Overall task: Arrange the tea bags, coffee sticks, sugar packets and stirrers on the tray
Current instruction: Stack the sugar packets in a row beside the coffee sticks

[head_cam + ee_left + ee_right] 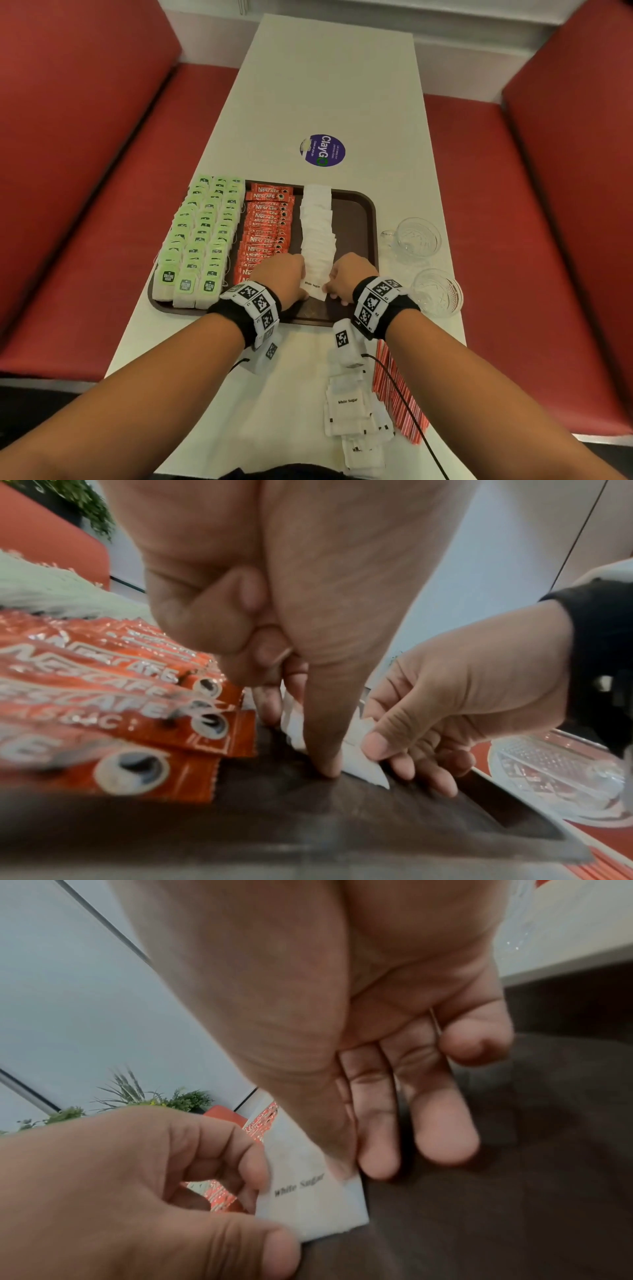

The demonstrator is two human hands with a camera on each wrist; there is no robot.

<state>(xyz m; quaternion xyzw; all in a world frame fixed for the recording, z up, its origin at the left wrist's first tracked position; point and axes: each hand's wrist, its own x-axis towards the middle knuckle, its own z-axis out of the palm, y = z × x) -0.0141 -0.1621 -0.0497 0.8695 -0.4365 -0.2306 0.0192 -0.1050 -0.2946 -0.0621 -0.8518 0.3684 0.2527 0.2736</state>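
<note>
On the brown tray point(356, 219), three columns of green tea bags point(202, 233) lie at the left. An overlapping column of red coffee sticks point(265, 229) fills the middle, and a column of white sugar packets point(317, 219) lies right of it. A "White Sugar" packet point(314, 287) point(308, 1204) sits at that column's near end. My left hand point(303, 281) point(301, 718) holds its left edge with curled fingers, thumb down on the tray. My right hand point(330, 287) point(356, 1150) pinches its right edge, thumb on top.
Loose sugar packets point(352, 407) and a bundle of red stirrers point(399, 394) lie on the white table near me, to the right. Two glass cups point(416, 236) point(436, 291) stand right of the tray. Red bench seats flank the table.
</note>
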